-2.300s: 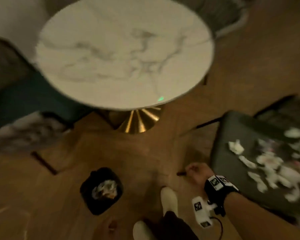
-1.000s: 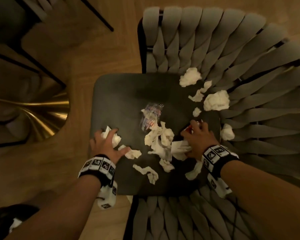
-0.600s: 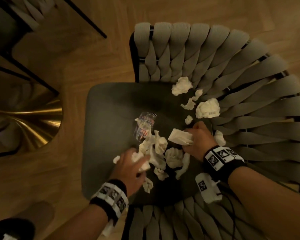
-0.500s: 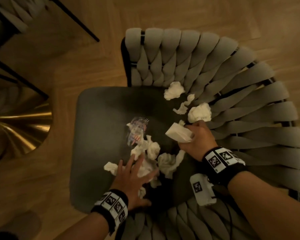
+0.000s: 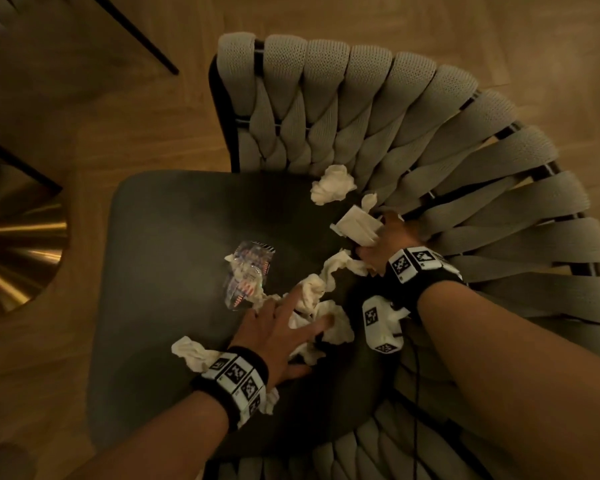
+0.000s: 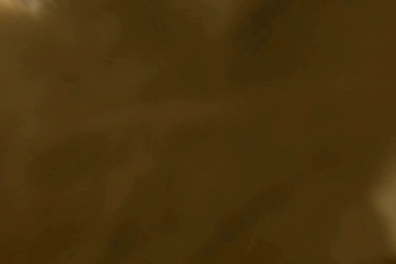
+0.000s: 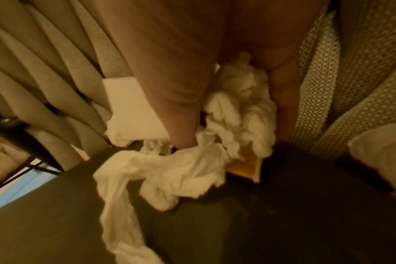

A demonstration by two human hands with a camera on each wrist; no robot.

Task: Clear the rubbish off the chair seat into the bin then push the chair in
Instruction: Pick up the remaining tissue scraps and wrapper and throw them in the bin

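Observation:
The chair's dark grey seat (image 5: 174, 237) carries crumpled white tissues. My left hand (image 5: 302, 313) lies flat with spread fingers on a heap of tissues (image 5: 329, 323) at the seat's middle. A clear printed wrapper (image 5: 248, 275) sits just left of that heap, and one tissue (image 5: 191, 351) lies by my left wrist. My right hand (image 5: 371, 244) grips a folded white napkin (image 5: 355, 225) and a wad of tissues (image 7: 237, 107) against the backrest. A loose tissue ball (image 5: 331, 185) rests farther back. The left wrist view is dark and blurred. The bin is out of view.
The woven grey backrest (image 5: 395, 126) curves round the seat's far and right sides. A gold table base (image 5: 18, 247) stands on the wooden floor to the left. A thin black leg (image 5: 136, 39) crosses the floor at the upper left.
My view swung from the table and bin to the chair. My left hand slid from the seat's left edge to the middle, gathering tissues. My right hand took the napkin and moved toward the backrest.

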